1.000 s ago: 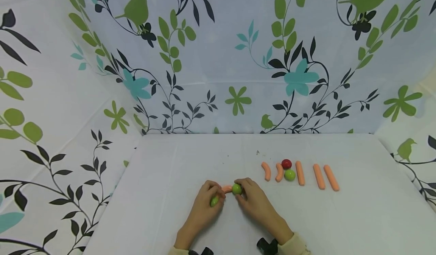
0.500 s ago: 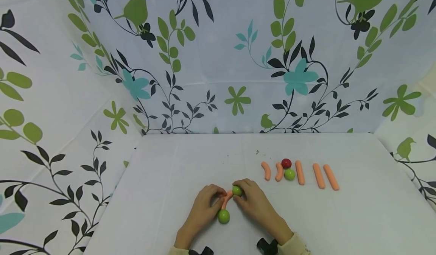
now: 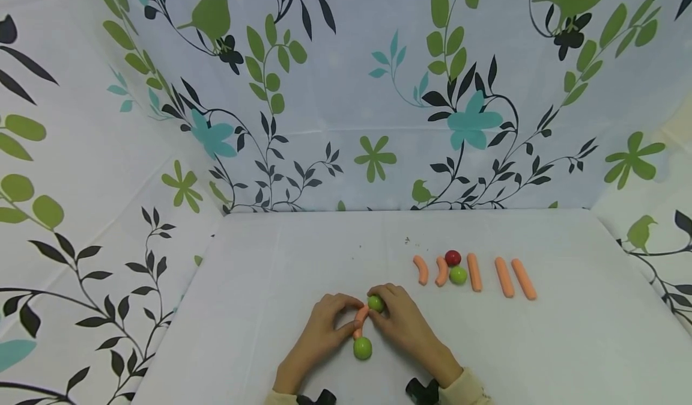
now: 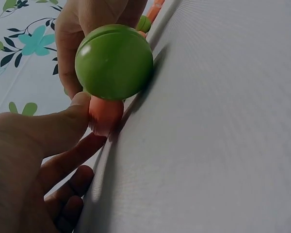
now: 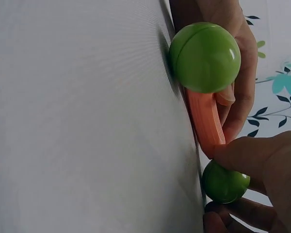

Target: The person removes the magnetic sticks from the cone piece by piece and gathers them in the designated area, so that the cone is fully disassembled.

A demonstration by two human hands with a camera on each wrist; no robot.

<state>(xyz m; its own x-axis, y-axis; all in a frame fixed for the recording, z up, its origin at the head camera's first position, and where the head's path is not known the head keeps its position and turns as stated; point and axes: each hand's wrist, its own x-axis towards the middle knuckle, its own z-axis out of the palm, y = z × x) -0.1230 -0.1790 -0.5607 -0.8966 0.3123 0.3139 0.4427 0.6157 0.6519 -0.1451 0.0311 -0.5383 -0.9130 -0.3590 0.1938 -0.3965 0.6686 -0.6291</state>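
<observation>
A short curved orange stick point(image 3: 360, 321) has a glossy green ball point(image 3: 363, 348) at its near end and a second green ball point(image 3: 375, 303) at its far end. My left hand point(image 3: 328, 324) pinches the stick from the left with thumb and index finger. On the other side, my right hand point(image 3: 404, 315) holds the far ball between thumb and fingers. Seen from the right wrist, the near green ball point(image 5: 205, 57) sits against the stick point(image 5: 206, 119), and the far ball point(image 5: 226, 181) lies beneath the right thumb. The near ball point(image 4: 114, 63) fills the centre-left of the left wrist view.
On the white table point(image 3: 303, 249), to the right, lie two curved orange sticks point(image 3: 420, 270), a red ball point(image 3: 453, 258) touching a green ball point(image 3: 458, 275), and three straight orange sticks point(image 3: 474, 272). A leaf-patterned cloth point(image 3: 324, 104) stands behind the table.
The stick has turned from lying sideways to pointing toward me, its near ball swinging right and closer. My left hand has shifted its hold from that ball to the stick. The right hand hardly moved.
</observation>
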